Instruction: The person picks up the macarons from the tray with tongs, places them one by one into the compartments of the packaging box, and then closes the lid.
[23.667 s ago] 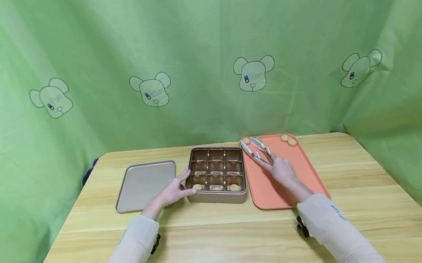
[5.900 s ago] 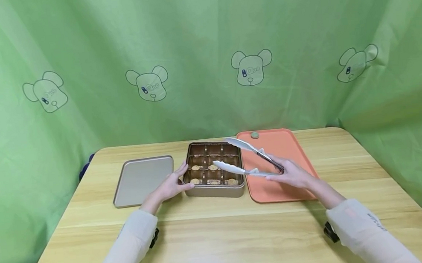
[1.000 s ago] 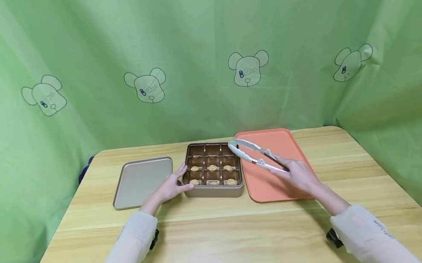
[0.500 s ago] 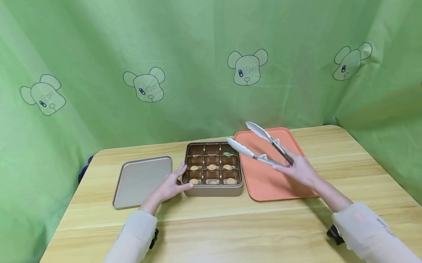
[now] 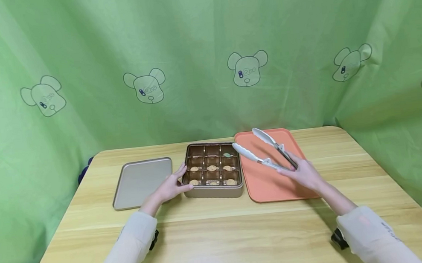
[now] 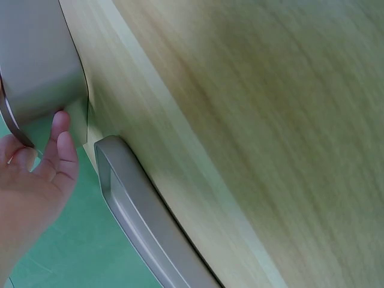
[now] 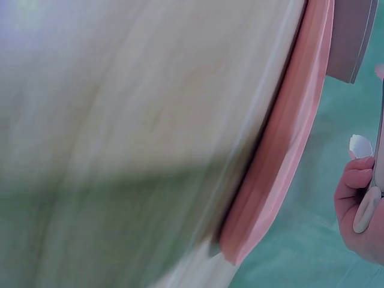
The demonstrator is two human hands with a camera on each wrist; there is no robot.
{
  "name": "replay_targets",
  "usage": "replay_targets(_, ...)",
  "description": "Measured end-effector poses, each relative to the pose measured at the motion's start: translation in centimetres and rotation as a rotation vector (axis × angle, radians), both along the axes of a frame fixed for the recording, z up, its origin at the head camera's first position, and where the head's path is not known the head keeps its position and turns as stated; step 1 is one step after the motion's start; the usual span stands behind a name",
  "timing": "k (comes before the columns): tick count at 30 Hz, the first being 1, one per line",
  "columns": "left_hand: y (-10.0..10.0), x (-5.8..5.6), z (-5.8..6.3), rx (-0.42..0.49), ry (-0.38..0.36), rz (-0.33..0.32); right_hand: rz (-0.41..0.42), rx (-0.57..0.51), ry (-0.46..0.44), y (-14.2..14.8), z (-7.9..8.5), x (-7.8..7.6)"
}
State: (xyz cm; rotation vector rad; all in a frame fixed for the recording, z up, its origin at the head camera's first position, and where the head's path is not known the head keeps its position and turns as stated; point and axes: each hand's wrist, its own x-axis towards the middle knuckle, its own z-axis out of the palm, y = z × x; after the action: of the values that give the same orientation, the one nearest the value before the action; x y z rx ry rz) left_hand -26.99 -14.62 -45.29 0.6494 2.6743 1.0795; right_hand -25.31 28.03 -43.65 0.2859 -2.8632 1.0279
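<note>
In the head view, a bronze square tin (image 5: 213, 192) with a brown nine-compartment insert stands on the table. Several round cookies (image 5: 212, 168) lie in its front and middle rows. A green piece (image 5: 227, 155), probably a cookie, sits in the back right compartment. My left hand (image 5: 169, 187) rests at the tin's left front corner, thumb along the front rim and fingers against the side; the left wrist view shows fingertips (image 6: 62, 120) touching the wall. My right hand (image 5: 303, 173) grips metal tongs (image 5: 254, 158) with white tips, spread apart above the tray, with nothing between them.
An orange tray (image 5: 275, 191) lies right of the tin. Left of it lies a bronze square lid (image 5: 144, 182), flat on the wooden table (image 5: 222, 241). A green curtain (image 5: 192, 30) hangs behind and at both sides.
Cookies that lay on the orange tray are now in the tin. The tongs let go of the green piece in the back right compartment, spread and drew rightward. My left hand stayed put.
</note>
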Motion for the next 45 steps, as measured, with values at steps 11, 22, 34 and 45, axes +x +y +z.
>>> replay_targets(11, 0.1, 0.2, -0.4, -0.001, -0.024, 0.006, -0.085, 0.005, -0.062, 2.1, -0.2, 0.7)
replay_targets(22, 0.1, 0.5, -0.7, 0.012, -0.044, 0.006, -0.141, 0.003, -0.056, 4.8, -0.8, 1.1)
replay_targets(34, -0.1, 0.2, -0.5, 0.024, -0.018, 0.006, -0.174, -0.034, -0.019, 7.8, -1.6, 0.7)
replay_targets(45, 0.0, -0.1, -0.3, 0.01, -0.022, -0.001, -0.206, -0.007, -0.006, 10.0, -1.8, 0.6)
